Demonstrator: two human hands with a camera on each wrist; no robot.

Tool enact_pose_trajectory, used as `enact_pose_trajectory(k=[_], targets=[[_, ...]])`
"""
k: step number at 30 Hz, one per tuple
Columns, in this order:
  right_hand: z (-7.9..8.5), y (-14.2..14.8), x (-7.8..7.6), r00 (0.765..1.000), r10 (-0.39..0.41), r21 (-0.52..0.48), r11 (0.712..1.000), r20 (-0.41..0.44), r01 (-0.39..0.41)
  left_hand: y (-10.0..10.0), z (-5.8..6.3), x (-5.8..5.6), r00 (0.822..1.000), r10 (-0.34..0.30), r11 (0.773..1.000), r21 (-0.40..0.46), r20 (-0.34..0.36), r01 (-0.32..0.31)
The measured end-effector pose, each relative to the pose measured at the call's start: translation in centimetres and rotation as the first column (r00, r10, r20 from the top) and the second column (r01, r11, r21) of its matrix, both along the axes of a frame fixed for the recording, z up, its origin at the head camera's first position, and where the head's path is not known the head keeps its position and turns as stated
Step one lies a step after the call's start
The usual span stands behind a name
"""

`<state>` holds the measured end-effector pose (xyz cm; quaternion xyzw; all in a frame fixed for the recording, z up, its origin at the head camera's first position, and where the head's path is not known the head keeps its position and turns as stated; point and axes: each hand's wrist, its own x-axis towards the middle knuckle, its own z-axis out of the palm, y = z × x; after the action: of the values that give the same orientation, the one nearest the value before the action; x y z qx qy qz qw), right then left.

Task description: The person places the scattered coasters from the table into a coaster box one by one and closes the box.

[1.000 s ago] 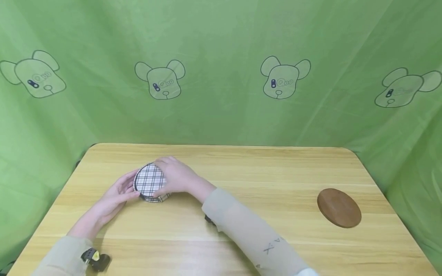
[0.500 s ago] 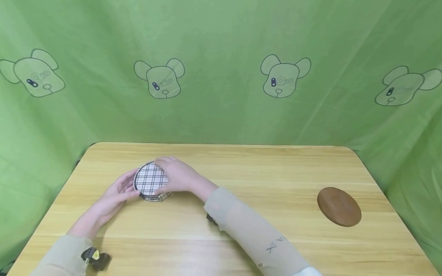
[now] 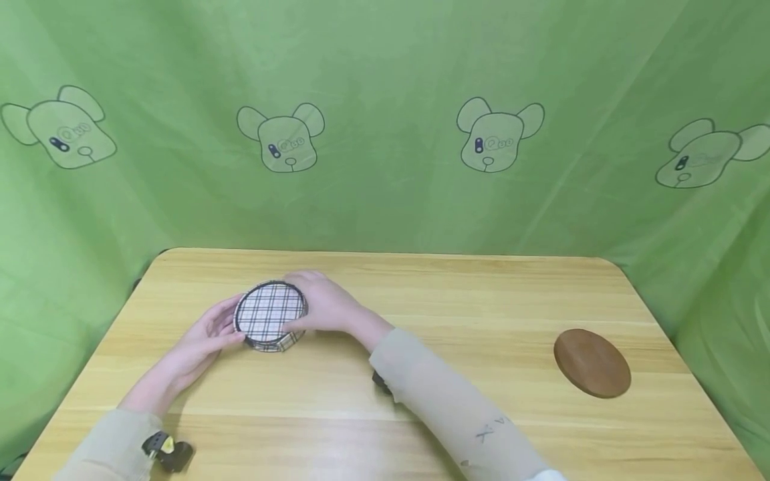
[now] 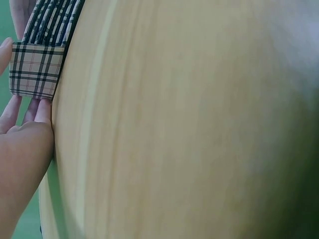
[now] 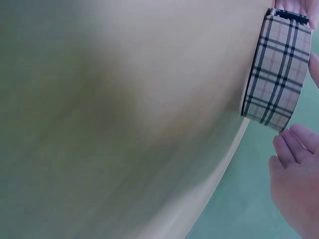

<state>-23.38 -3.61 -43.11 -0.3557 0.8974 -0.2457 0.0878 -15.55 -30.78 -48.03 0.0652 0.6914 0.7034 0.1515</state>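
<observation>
A round plaid coaster holder with dark edging stands on the left part of the table. Several thin plaid coasters show stacked in its side opening in the left wrist view. My left hand holds the holder's left side, thumb at the front and fingers reaching behind. At the right side is my right hand, its thumb overlapping the plaid top and its other fingers behind. In the right wrist view, the right hand's fingertips lie loosely right at the edge of the holder.
A brown round disc lies at the right side of the wooden table. Green curtains printed with bear heads surround the table. A small dark camera is strapped to the left sleeve.
My right hand has slid a little to the right, baring more of the plaid top. The left hand and the holder have stayed nearly still.
</observation>
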Motion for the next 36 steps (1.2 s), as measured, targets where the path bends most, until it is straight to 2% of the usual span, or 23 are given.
enact_pose_trajectory(k=[26,36], targets=[[0.3,8.7,-1.2,0.990,-0.090,-0.089,0.991,0.104,0.100,0.0,0.3,0.4,1.000,0.002,1.000,-0.010,-0.007,-0.002],[-0.2,12.4,-1.0,0.991,-0.107,-0.067,0.991,0.078,0.112,0.1,0.1,0.2,1.000,-0.003,1.000,-0.002,-0.010,0.003]])
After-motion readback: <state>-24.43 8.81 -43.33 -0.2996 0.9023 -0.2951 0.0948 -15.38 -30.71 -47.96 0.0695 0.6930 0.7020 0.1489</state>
